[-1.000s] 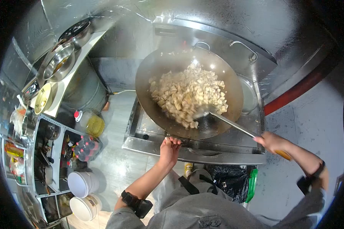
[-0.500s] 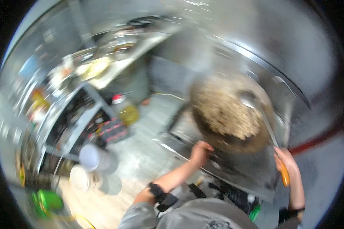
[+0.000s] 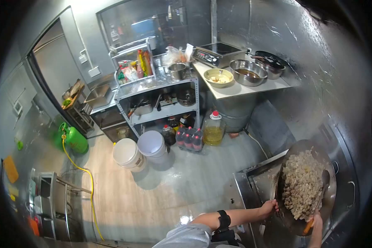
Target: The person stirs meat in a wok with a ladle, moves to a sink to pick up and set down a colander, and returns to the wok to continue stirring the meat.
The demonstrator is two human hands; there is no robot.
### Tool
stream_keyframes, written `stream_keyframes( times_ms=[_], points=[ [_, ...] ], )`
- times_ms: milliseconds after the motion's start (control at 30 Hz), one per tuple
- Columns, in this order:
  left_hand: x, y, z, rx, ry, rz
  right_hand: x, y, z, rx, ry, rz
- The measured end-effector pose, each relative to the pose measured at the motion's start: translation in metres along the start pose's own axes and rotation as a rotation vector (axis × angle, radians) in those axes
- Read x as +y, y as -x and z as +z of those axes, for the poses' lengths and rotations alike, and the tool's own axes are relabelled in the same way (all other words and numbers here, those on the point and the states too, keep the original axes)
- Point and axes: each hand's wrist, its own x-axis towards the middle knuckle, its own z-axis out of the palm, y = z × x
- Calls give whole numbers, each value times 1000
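A large dark wok (image 3: 292, 226) sits on the steel stove at the lower right. It holds a heap of pale, chopped food (image 3: 302, 182). My left hand (image 3: 269, 208) is closed at the wok's near left edge, its fingers wrapped on the rim or a handle there. My right hand (image 3: 317, 227) grips the orange handle of a ladle (image 3: 308, 226) over the wok's near side. The ladle's bowl rests against the right side of the food, and much of its shaft is hard to make out.
Beyond the stove (image 3: 244, 194) stand a big oil bottle (image 3: 213, 131), a pack of bottles (image 3: 189, 139) and two white buckets (image 3: 152, 144). A steel bowl (image 3: 248, 73) and a yellow bowl (image 3: 218, 78) sit on a counter. A green gas cylinder (image 3: 76, 139) with a yellow hose stands left.
My view has swung left and steadied, so the wok now lies farther right in the picture. Both hands keep their holds on the wok's edge and the ladle.
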Motion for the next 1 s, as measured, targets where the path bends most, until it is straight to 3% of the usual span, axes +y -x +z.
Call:
stream_keyframes(
  times_ms=[33, 100, 133, 167, 200, 233, 300, 367, 400, 467, 633, 767, 833, 933, 1000],
  points=[
    [3, -4, -5, -8, -4, -18, 9, 4, 16, 61, -14, -33],
    [-11, -12, -12, -73, -167, 228, 20, 50, 41, -178, 170, 3],
    [11, 10, 5, 38, -207, 149, 14, 88, 61, -267, 6, 225],
    [10, 7, -1, 44, -296, 203, 33, 91, 56, -360, 2, 155],
    [12, 7, -3, 22, -222, 189, 30, 119, 73, -228, 16, 180],
    [20, 11, 2, 27, -177, 74, 25, 146, 75, -336, -23, 210],
    [25, 12, 0, -27, -98, 7, 22, 202, 89, -98, 185, 29],
    [25, 5, 6, -87, 48, 44, 23, 229, 78, 5, 277, 53],
    [26, 10, 11, -64, 36, 0, 33, 243, 63, 33, 246, 74],
    [25, 10, 11, -67, 20, -40, 41, 261, 43, -49, 511, -93],
    [19, 15, 5, -67, -5, -126, 35, 348, 6, 22, 877, -106],
    [27, 20, 6, -23, -40, -108, 45, 381, -54, 304, 1232, -362],
    [27, 18, 7, -34, -51, -103, 16, 411, -64, 450, 1326, -181],
    [27, 11, 11, -46, -20, -84, -19, 424, -89, 433, 1365, -104],
    [26, 11, 12, -42, 0, -68, -37, 419, -95, 386, 1600, -96]
  ],
)
